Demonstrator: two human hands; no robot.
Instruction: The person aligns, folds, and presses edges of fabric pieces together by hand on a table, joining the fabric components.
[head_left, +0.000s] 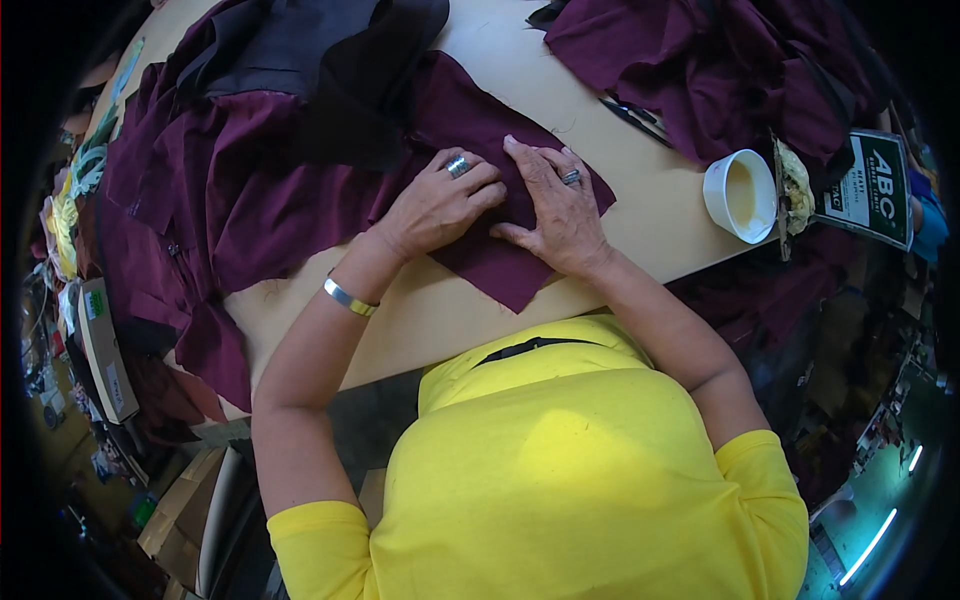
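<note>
Head view, looking down past a yellow shirt (560, 470). Both palms pressed flat on a maroon fabric piece (500, 270) lying near the front edge of the table (420, 320), one corner just over that edge. Left hand (437, 208) spread loosely with fingers slightly curled, gripping nothing — only resting on the cloth, ring on one finger, metal bangle (349, 297) at the wrist. Right hand (560, 205) opened wide and laid flat beside it, fingertips nearly touching the left, likewise ringed and holding nothing.

Judged to be a smoothing or creasing step: best done with even downward pressure, palms sliding outward from the middle so no wrinkle gets trapped, edges kept aligned before letting go.

Beyond the maroon piece, a heap of maroon and black cloth (290, 90); to its right, scissors (632, 118), then a white cup (740, 195) at the table's right edge.

Writing: "ABC" in large white letters on a green packet (868, 185) right of the cup — smaller lines beneath too small to read.
</note>
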